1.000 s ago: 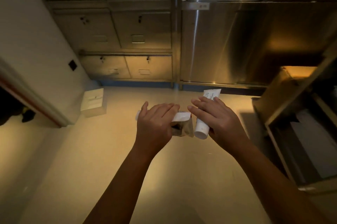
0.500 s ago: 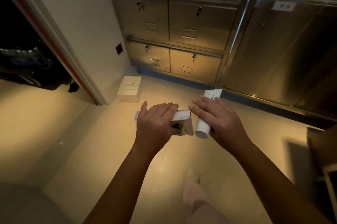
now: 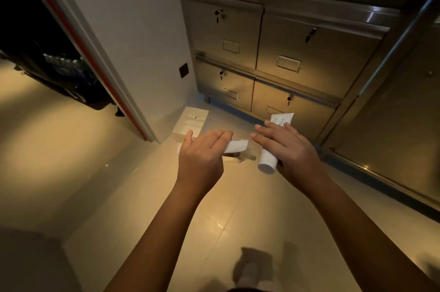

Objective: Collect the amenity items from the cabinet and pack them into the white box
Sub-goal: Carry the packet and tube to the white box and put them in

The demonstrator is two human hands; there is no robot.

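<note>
My left hand [image 3: 202, 156] is closed around small packaged amenity items [image 3: 237, 146]: a white sachet end sticks out to the right, with a clear wrapper hanging under it. My right hand [image 3: 290, 149] holds a white tube [image 3: 270, 158], cap end down and flat crimped end up. Both hands are held out at waist height, close together but apart. The white box [image 3: 190, 122] sits open on the floor beyond my left hand, in the corner by the wall and the cabinet base. Some white items lie inside it.
Steel drawers with locks [image 3: 262, 58] fill the wall ahead. A tall steel cabinet door [image 3: 392, 113] stands to the right. An open doorway [image 3: 47, 41] with a dark cart lies on the left. My foot [image 3: 250, 270] shows on the tiled floor below.
The view has swung left and moved closer to the drawers and the white box. Both hands keep the same items in the same hold.
</note>
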